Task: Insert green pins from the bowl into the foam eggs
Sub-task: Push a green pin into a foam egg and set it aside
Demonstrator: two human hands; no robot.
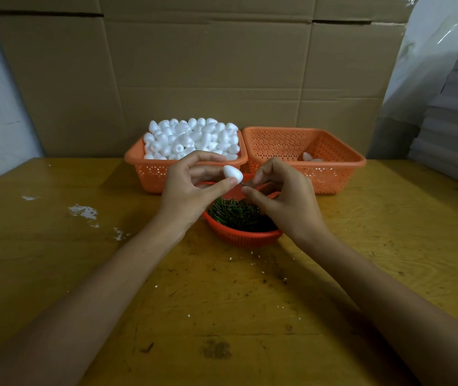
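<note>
well, both hands were up close together over the bowl (243, 236) when i looked. the left hand (186, 190) had a single white egg (232, 174) pinched between thumb and fingertips, with the thumb under it and the other fingers curled loosely above. the egg's narrow end pointed up and away to the left. the right hand (280, 196) was pinched tight on a pin (245, 185), thumb against forefinger, and only a short bit of the pin showed out toward the egg. the pin's tip was just beside the egg's lower, wider end; whether it touched the foam i could not tell.

below the hands the round orange bowl sat on the table (222, 302). it held a heap of green pins (236, 214), partly hidden by the right hand. behind the bowl stood the left basket (149, 168), orange and piled above its rim with eggs (191, 137). touching its side was the right basket (333, 174), which held only a couple, low in its near left corner. white flecks (83, 211) marked the table off to the left, and cardboard (194, 65) stood along the back.
</note>
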